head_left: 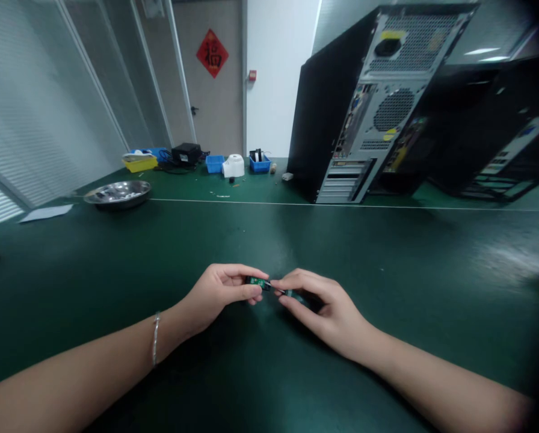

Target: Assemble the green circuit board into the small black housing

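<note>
Between the thumb and fingers of my left hand (227,284) is a small green circuit board (257,282) with black parts at its ends. My right hand (317,304) pinches a thin dark tool (282,292), whose near end reaches toward the right end of the board. Part of this tool is hidden by my fingers, and its kind is too small to make out. Both hands are raised close together over the green tabletop (197,240), the fingertips nearly meeting.
A steel bowl (118,193) with small pieces stands at the left. Blue bins (215,163), a white housing (233,166), a black adapter (186,153) and a yellow tray (141,164) line the back. Large computer cases (337,108) fill the back right.
</note>
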`<state>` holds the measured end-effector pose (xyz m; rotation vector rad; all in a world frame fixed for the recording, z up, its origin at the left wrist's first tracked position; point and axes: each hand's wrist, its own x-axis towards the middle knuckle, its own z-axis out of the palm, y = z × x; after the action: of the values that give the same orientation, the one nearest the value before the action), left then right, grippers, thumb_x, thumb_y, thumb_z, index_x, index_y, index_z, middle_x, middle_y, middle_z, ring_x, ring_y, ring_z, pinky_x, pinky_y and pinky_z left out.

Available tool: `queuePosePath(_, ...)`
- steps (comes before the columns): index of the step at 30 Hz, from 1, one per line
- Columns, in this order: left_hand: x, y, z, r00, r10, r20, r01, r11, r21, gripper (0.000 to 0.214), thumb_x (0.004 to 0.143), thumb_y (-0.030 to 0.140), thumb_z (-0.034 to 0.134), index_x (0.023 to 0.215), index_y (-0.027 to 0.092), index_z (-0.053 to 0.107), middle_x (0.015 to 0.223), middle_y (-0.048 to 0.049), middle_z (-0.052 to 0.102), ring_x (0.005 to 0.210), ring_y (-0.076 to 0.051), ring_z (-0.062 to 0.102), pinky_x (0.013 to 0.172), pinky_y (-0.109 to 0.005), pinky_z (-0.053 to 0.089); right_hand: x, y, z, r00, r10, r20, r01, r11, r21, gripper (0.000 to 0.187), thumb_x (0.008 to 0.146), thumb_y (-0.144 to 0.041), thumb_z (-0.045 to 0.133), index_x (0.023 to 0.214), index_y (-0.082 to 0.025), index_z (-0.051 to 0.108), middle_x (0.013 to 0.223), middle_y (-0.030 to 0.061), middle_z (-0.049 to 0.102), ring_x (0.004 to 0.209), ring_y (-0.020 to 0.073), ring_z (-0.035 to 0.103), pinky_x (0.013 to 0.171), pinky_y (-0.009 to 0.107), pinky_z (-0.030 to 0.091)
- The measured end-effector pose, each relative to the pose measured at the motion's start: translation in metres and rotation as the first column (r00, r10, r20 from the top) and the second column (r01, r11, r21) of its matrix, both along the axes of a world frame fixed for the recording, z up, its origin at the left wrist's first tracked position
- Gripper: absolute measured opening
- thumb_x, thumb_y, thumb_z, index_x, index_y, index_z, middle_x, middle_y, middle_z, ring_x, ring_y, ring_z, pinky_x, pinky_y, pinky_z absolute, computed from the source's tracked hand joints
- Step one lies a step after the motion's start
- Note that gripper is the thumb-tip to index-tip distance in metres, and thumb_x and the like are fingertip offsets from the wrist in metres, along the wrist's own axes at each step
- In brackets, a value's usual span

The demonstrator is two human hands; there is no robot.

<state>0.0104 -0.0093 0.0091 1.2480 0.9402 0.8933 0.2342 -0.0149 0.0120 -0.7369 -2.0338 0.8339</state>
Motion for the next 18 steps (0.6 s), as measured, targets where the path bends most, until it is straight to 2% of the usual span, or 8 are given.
queuePosePath(9, 0.0017, -0.0006, -0.0007, 0.998, 0.062, 0.013, -0.062, 0.996, 0.061, 0.024, 0.077, 0.022, 0.076, 0.1, 0.016, 0.074, 0.073, -0.0021, 0.07, 0.068, -0.013, 0.062, 0.073, -0.027, 0.05, 0.0004, 0.0003, -0.0034, 0.999, -0.042, 0.032, 0.041, 0.999, 0.007, 0.019, 0.093, -0.023, 0.059, 0.109, -0.022, 0.069, 0.095, 0.0065, 0.072, 0.085, 0.0184, 0.067, 0.076, 0.031, 0.054)
queuePosePath(18, 0.0013, -0.0008, 0.0008, 0.999, 0.035, 0.01, -0.035, 0.998, 0.045, 0.024, 0.076, 0.021, 0.077, 0.099, 0.016, 0.074, 0.073, -0.0012, 0.07, 0.068, -0.01, 0.061, 0.072, -0.024, 0.049, 0.0007, 0.0003, -0.002, 1.0, 0.004, 0.018, -0.004, 1.0, -0.016, 0.018, 0.092, -0.02, 0.059, 0.107, -0.022, 0.069, 0.096, 0.0065, 0.071, 0.087, 0.0177, 0.067, 0.078, 0.032, 0.053)
